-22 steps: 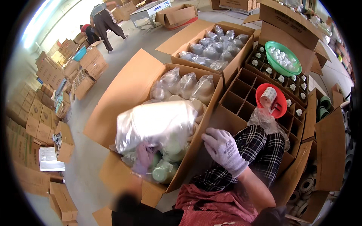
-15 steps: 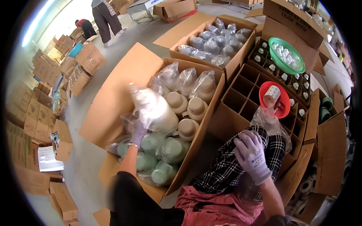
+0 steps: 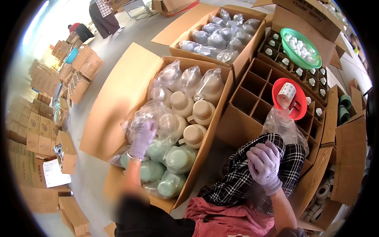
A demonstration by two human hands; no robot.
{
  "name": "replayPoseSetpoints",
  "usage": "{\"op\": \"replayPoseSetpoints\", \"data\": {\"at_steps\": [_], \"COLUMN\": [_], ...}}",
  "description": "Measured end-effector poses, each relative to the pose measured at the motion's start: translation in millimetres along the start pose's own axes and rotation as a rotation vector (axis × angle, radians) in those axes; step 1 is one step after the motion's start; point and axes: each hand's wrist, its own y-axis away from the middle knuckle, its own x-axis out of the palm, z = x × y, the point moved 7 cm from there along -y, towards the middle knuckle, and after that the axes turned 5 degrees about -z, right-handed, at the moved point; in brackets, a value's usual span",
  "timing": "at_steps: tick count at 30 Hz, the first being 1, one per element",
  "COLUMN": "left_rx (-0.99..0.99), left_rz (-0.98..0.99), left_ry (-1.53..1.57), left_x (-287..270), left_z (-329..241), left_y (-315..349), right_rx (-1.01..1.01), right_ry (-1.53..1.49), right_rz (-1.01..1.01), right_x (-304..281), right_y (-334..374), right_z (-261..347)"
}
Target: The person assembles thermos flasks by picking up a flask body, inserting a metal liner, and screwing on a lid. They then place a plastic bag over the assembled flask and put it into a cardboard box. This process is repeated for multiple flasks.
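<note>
Grey floor (image 3: 112, 55) runs through a workroom stacked with cartons (image 3: 34, 128); two people are at the far side. The open box (image 3: 207, 136) stands beside the person's knees, with a second box (image 3: 197, 58) behind and a divided carton (image 3: 237, 122) at the right, bearing a red bowl (image 3: 301, 98) and a green bowl (image 3: 303, 63).

Half a second ago the bagged bottle (image 3: 173, 125) was raised and tilted; now it sits in the box, next to the cream bottles (image 3: 202, 112) and behind the green bottles (image 3: 181, 159). The left hand (image 3: 143, 138) touches its plastic; blur makes it impossible to tell whether the fingers grasp or have let go. The right hand (image 3: 265, 166) hangs over the knees, fingers folded in a loose fist.

The box's right wall stands close to the bottles. Its left flap (image 3: 122, 94) splays outward, leaving room above, with floor beyond.
</note>
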Motion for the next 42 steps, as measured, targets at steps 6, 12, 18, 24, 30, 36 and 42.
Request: {"op": "replayPoseSetpoints", "data": {"at_steps": [6, 12, 18, 24, 30, 36, 42], "left_rx": [0.003, -0.136, 0.015, 0.396, 1.012, 0.9, 0.314], "left_rz": [0.365, 0.539, 0.145, -0.423, -0.628, -0.141, 0.615], "left_ry": [-0.186, -0.082, 0.733, 0.577, 0.232, 0.74, 1.194], "left_x": [174.0, 233.4, 62.0, 0.6, 47.5, 92.0, 204.3], "left_z": [45.3, 97.5, -15.2, -165.5, -275.2, -314.9, -213.0], "left_y": [-15.8, -31.2, 44.7, 123.0, 155.4, 185.1, 231.6], "right_rx": [-0.05, -0.035, 0.16, 0.717, 1.263, 0.107, 0.443], "right_ry": [-0.079, -0.07, -0.084, -1.406, -1.905, 0.131, 0.197], "right_rz": [-0.01, -0.046, -0.02, -0.253, -0.33, -0.304, -0.585], "right_x": [3.1, 0.5, -14.8, -24.3, -80.5, -180.4, -228.6], "right_y": [-6.8, 5.1, 2.1, 0.9, 58.8, 95.3, 141.9], "right_z": [9.0, 2.3, 20.4, 61.1, 34.0, 43.2, -25.3]}}
